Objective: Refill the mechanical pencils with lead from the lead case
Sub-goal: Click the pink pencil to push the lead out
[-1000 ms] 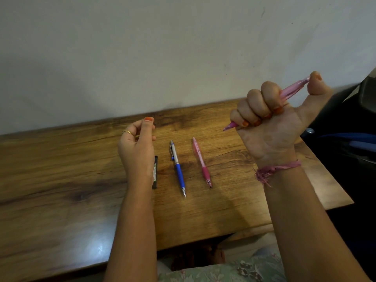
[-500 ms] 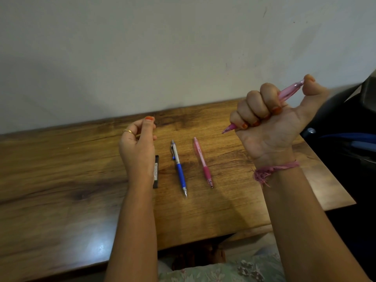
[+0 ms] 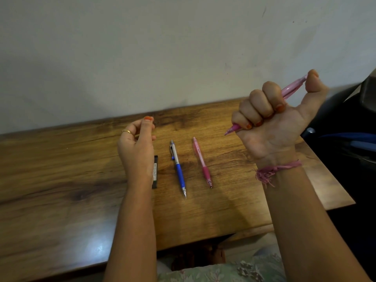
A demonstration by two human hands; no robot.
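Note:
My right hand (image 3: 268, 127) is raised over the table's right side and grips a translucent pink mechanical pencil (image 3: 291, 89) in a fist. My thumb rests on its top end and its tip points down-left. My left hand (image 3: 136, 147) hovers over the table with loosely curled fingers; I see nothing in it. The black lead case (image 3: 155, 171) lies flat just right of my left wrist, partly hidden by it. A blue and silver pencil (image 3: 179, 169) and a second pink pencil (image 3: 202, 161) lie side by side on the table, tips toward me.
The wooden table (image 3: 61, 180) stands against a plain wall. Its right edge ends beside a dark chair or bag (image 3: 345, 123) with blue parts. My lap in patterned cloth shows below the front edge.
My right thumb dipped and rose slightly on the pencil's top end while the fist kept its grip. My left hand and the things on the table stayed put.

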